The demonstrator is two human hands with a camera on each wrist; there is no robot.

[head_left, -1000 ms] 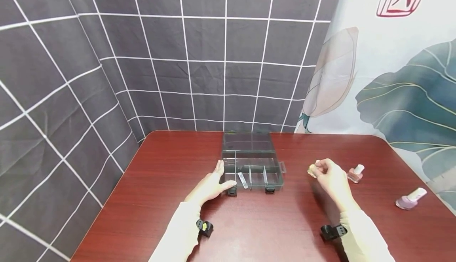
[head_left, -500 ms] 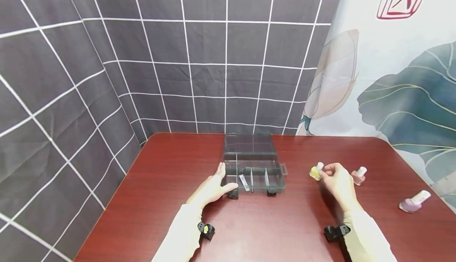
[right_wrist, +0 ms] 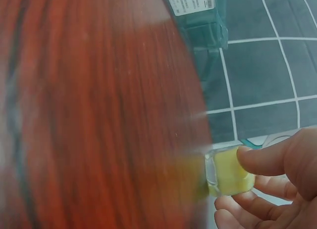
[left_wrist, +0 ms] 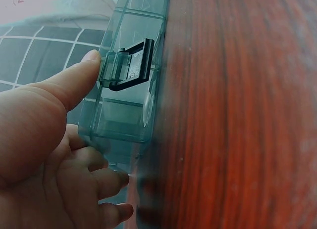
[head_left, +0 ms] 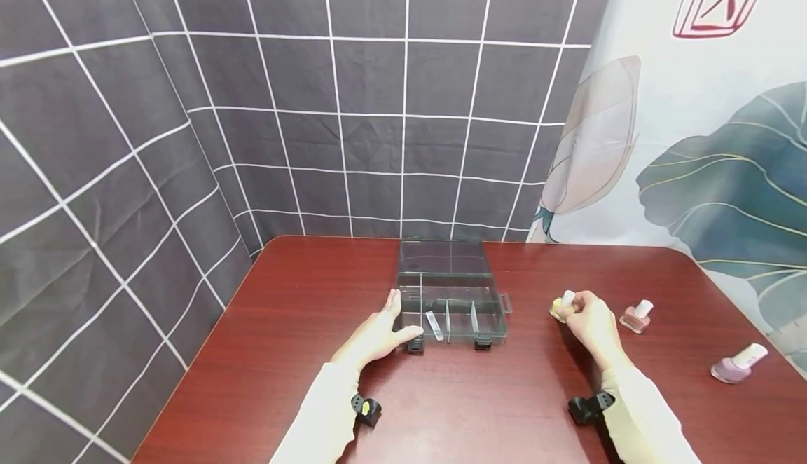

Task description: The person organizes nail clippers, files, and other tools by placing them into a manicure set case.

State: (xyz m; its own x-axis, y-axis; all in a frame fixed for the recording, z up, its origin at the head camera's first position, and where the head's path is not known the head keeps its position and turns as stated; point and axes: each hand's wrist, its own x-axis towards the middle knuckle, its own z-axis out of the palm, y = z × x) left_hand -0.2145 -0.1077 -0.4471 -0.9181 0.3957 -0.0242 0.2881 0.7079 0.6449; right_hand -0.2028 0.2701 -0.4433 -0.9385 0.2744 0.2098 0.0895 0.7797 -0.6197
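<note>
Watching the feeds from my end, the right hand (head_left: 592, 320) has the yellow nail polish bottle (right_wrist: 230, 172) pinched by its glass body, thumb on 1 side and fingers on the other. White cap's up, base is towards the table (head_left: 441, 394), right next to the surface, though I can't tell if it's actually touching. It sits to the right of the open plastic box (head_left: 457, 287), a bit apart from it.

My left hand (head_left: 372, 334) isn't clamped on anything: fingers stretched along the box's left side, thumb spread out on the front edge, its tip just beside a black latch (left_wrist: 133, 68). So the 2 hands are well apart, with most of the box between them.

The box is see-through greenish grey, with its lid (head_left: 441, 256) folded back towards the wall side. I count 2 latches along the front and 2 pale dividers in the front row. A small silvery strip (head_left: 434, 325) lies tilted in the front row, just left of the dividers.

Off to the right of the right hand are 2 more bottles: a pink bottle (head_left: 634, 319) nearby and a lilac bottle (head_left: 731, 370) further over, near the table's right edge. Dark gridded cloth (head_left: 353, 99) hangs behind.
</note>
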